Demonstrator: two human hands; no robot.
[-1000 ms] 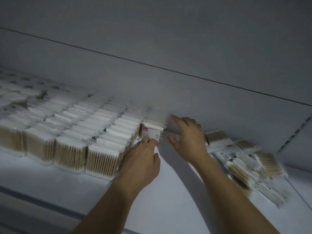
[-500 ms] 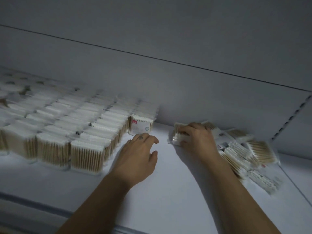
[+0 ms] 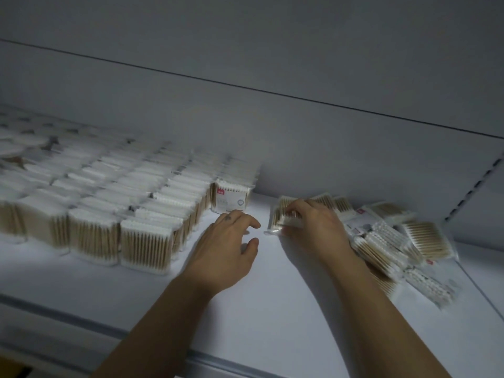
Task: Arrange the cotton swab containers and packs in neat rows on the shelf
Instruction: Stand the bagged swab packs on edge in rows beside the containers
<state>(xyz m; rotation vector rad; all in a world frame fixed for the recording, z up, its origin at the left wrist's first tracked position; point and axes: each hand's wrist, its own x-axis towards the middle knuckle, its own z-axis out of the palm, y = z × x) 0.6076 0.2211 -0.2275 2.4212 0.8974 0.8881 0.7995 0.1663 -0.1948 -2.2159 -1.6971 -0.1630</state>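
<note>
Rows of cotton swab packs [image 3: 147, 241] stand upright across the left half of the white shelf [image 3: 272, 309]. The rightmost row ends in a pack with a red label [image 3: 231, 199] near the back wall. My right hand [image 3: 313, 225] grips a flat pack of wooden swabs [image 3: 283, 214] lying on the shelf, pulled from a loose pile of packs [image 3: 395, 241] at the right. My left hand [image 3: 226, 246] hovers over the shelf with relaxed fingers and holds nothing, just in front of the labelled pack.
Round swab containers [image 3: 16, 148] show blurred at the far left back. The shelf's back wall [image 3: 300, 148] rises behind the packs, and a slotted upright [image 3: 474, 186] stands at the right. The shelf's front edge [image 3: 81, 323] runs below my forearms.
My left hand let go of the labelled pack at the end of the row and drew back. My right hand moved right to the loose pile and took hold of a pack.
</note>
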